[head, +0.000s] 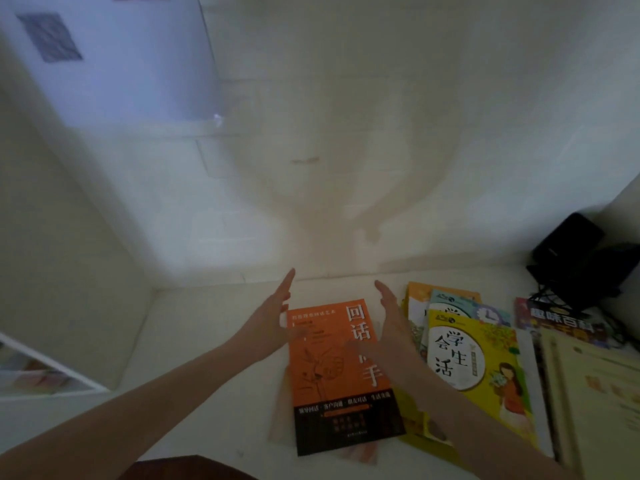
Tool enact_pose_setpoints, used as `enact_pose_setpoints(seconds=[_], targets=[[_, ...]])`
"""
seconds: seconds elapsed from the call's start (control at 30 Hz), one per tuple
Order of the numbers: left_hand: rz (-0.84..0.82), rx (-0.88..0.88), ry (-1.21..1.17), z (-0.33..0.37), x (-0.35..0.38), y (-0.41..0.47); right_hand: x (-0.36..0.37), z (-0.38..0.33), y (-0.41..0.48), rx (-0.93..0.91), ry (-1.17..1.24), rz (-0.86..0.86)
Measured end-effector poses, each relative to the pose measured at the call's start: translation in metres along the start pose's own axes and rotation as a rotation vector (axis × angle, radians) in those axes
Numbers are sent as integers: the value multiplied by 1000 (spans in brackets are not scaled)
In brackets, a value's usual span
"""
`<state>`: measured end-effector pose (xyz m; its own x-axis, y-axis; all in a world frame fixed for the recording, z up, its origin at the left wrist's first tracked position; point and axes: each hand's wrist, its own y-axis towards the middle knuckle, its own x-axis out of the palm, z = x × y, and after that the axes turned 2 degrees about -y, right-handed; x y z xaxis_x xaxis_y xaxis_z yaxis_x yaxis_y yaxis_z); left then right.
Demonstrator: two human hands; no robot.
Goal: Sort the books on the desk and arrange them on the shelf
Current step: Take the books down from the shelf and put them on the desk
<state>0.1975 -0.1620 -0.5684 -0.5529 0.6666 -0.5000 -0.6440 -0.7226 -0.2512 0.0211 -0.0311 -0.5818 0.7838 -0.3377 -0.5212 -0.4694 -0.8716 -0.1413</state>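
Both grips are released: fingers straight and held together, palms turned in toward each other. The left grip [273,317] stands on edge at the L long side of the orange book [341,372], up near its far corner. The right grip [391,322] stands opposite, at the R long side. The thumbs seem to lie over the cover edges, but it's blurred, so I can't tell if either one actually touches the bk.

The orange book lies flat, cover up, about mid-way across the white counter [207,341]. It has big white characters down the R side and a black band along the near end. A paler sheet or thin bk [282,414] sticks out from under its L and near edges; can't tell which it is.

Just to the R, touching or nearly so, is a fanned pile. On top is a yellow book [485,372], cover up, w/ a white oval and a drawing of a girl. A teal-covered book [450,301] and an orange-yellow book [417,289] poke out behind it. The R forearm crosses over the yellow book's near-left corner.

Further R lies a dark-covered book [561,323] w/ a white title. Nearer, a cream book [599,393] runs off the frame edge.

In the back R corner sits a black device [568,244] w/ cables [550,296] trailing toward the bks. The pale wall [346,98] behind carries the shadow of head and arms.
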Motion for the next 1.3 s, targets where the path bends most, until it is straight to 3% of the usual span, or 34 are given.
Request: enact_pose_setpoints(seconds=[0.4,0.7,0.87,1.1,1.23,1.3], targets=[[295,350,28,121,-126,-91,-68,-191,-32,-432,22,-8],[680,707,72,242,-241,-227,-93,-375,-101,-972,18,71],[896,792,20,292,-291,-296,-106,-460,-134,-1231,-37,163],[921,616,-131,315,-365,-308,-104,-558,-114,-1165,-102,170],[760,522,-331,319,-385,-301,-90,-592,-80,-1018,-127,71],[724,510,-419,320,-392,-297,-84,-603,-65,-1000,-197,144]])
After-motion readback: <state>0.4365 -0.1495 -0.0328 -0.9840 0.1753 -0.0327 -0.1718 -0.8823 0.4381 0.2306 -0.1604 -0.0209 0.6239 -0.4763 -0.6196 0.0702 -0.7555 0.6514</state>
